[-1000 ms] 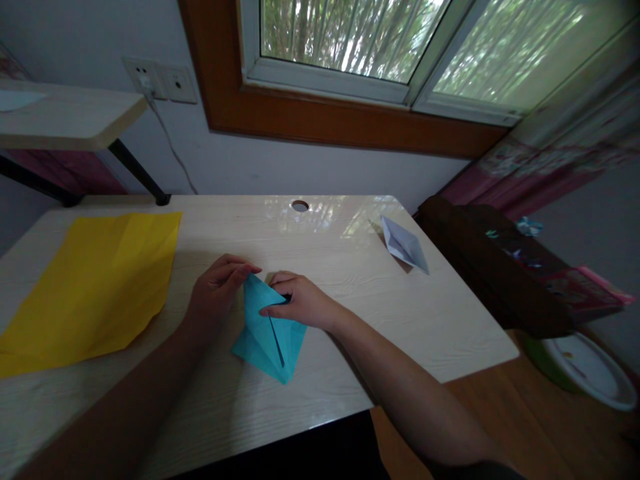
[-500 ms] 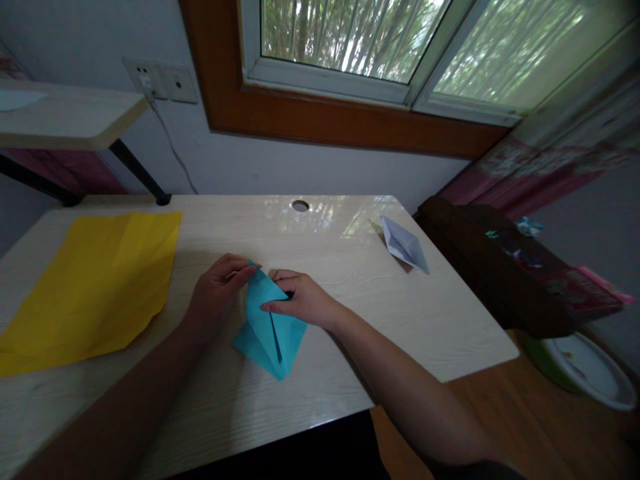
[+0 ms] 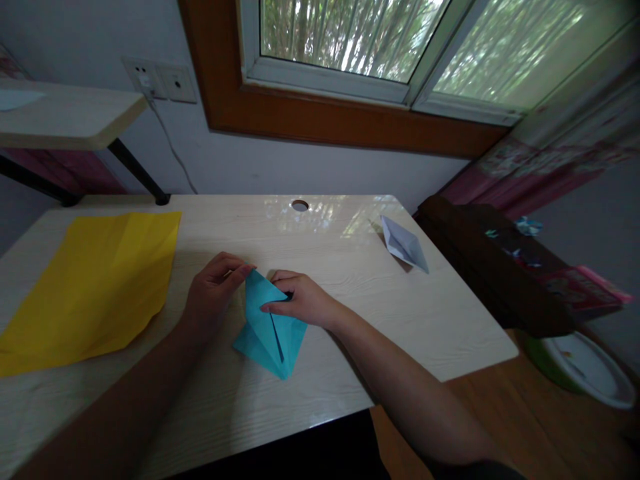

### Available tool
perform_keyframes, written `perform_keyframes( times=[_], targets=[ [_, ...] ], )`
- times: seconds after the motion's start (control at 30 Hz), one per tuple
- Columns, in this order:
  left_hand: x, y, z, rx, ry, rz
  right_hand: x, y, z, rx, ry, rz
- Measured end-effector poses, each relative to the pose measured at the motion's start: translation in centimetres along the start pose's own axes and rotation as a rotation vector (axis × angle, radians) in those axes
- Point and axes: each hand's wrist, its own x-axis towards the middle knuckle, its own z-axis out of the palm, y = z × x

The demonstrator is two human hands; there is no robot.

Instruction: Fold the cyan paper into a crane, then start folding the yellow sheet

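Folded, pointed turquoise paper (image 3: 259, 323), its far tip pinched by my left hand (image 3: 215, 287), right side clasped by my right hand (image 3: 303, 300), could tear, I judge, if they pull apart.

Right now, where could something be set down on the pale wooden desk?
Free: the desk between the right hand and the pale grey folded paper, plus its right front corner. Crowded: left, under the yellow paper sheet; centre, around the turquoise folded paper.
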Motion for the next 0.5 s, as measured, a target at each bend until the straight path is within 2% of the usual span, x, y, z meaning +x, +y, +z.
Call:
perform_keyframes(
  times=[0.13,0.27,0.5],
  targets=[
    [0.02,-0.09,-0.12,0.009,0.006,0.026,-0.01,0.06,-0.05,0.005,0.024,-0.022],
    [0.09,0.26,-0.12,0.048,0.021,-0.008,0.08,0.23,-0.13,-0.017,0.087,-0.044],
    [0.16,0.49,0.22,0.025,-0.037,-0.057,0.13,0.52,-0.30,0.014,0.217,-0.022]
  ],
)
